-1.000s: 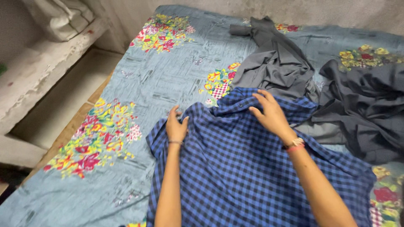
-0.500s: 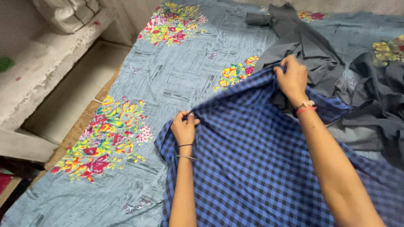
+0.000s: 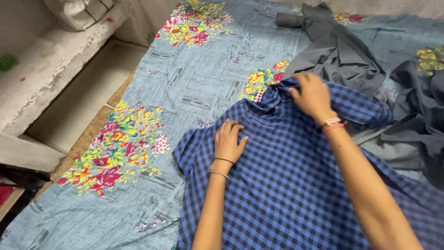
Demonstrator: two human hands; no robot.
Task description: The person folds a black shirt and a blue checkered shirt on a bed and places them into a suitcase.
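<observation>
Our left hand (image 3: 228,141) pressed open and flat on the shirt (image 3: 286,185), our right hand (image 3: 312,96) pinching its collar edge, grey clothes (image 3: 340,55) beyond, floral sheet (image 3: 185,88) beneath

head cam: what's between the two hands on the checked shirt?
Only the blue checked shirt itself: bare, slightly rumpled cloth runs from the flat left hand to the right hand at the collar, in the head view.
</observation>
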